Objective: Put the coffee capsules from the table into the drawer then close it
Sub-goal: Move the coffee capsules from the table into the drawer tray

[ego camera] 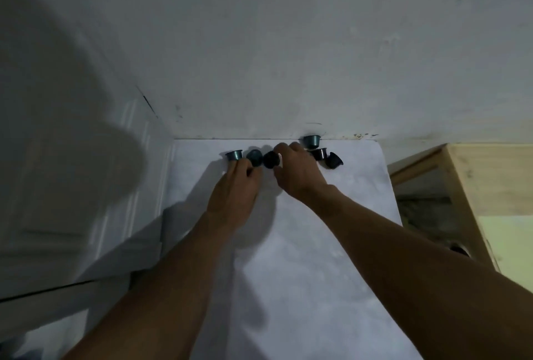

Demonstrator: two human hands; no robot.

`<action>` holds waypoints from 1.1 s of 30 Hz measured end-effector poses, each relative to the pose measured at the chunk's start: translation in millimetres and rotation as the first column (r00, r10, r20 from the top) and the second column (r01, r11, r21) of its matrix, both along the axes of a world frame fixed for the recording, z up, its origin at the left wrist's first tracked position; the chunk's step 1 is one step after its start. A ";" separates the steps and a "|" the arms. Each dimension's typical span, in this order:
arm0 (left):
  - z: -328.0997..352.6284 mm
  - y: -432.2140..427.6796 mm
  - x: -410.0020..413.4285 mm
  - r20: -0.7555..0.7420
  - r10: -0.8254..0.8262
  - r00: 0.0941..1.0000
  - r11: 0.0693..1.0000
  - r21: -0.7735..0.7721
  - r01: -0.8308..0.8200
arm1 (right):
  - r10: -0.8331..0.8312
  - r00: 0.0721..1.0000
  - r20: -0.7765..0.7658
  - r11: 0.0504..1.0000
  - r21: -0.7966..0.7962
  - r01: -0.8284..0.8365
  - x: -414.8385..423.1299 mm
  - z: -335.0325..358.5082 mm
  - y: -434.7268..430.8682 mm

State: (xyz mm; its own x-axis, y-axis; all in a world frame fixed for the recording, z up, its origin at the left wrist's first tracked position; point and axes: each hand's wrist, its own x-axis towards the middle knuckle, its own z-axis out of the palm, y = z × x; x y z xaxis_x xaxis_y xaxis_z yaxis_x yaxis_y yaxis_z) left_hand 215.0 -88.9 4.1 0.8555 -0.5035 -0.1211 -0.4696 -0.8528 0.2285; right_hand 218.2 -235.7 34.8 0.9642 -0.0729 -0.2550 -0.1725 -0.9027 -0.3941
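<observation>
Several dark coffee capsules lie in a row at the far edge of the white table [302, 244], close to the wall. My left hand [235, 189] has its fingertips pinched on a teal capsule [234, 155] at the row's left end. Beside it lies another teal capsule [254, 157]. My right hand [297, 170] holds a black capsule [270, 159] between thumb and fingers. Behind that hand a teal capsule [312, 141] stands by the wall, with two dark capsules [320, 153] [334, 161] to its right. No drawer is clearly in view.
A grey-white wall [288, 56] rises straight behind the table. A white panelled door or cabinet [72, 186] flanks the table's left side. A light wooden frame or box [467, 186] stands to the right, below table level.
</observation>
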 end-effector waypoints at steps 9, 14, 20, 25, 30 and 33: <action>-10.1 0.4 14.4 -0.044 0.144 0.989 0.983 -0.111 -0.148 | -0.030 0.999 -0.040 0.999 0.023 0.031 25.1 -26.8 11.8; -1.7 4.9 5.2 -0.082 0.217 0.973 0.953 -0.197 -0.229 | -0.042 0.999 -0.016 0.993 0.107 0.044 12.2 -13.4 5.9; 31.3 7.7 -17.7 -0.072 0.254 0.965 0.944 -0.200 -0.263 | -0.035 0.999 0.035 0.993 0.118 0.031 -20.8 14.0 -0.2; 69.6 9.0 -54.4 0.009 0.256 0.967 0.939 -0.240 -0.246 | -0.021 0.980 0.196 0.996 0.084 0.005 -63.3 50.1 -2.6; 107.4 17.8 -108.5 0.076 0.290 0.954 0.921 -0.292 -0.257 | 0.031 0.957 0.287 0.996 0.075 -0.055 -121.6 86.6 3.8; 125.6 31.2 -150.3 0.113 0.317 0.942 0.904 -0.335 -0.264 | 0.071 0.941 0.331 0.994 0.054 -0.094 -157.7 102.0 14.5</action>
State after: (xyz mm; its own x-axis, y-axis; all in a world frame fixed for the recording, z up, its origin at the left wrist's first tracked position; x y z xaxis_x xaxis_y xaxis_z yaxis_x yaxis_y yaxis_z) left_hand 64.7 -57.7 129.6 0.9639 -0.2187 0.1521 -0.2644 -0.8548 0.4465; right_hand 60.5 -221.2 136.8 0.9970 0.0167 0.0753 0.0508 -0.8772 -0.4775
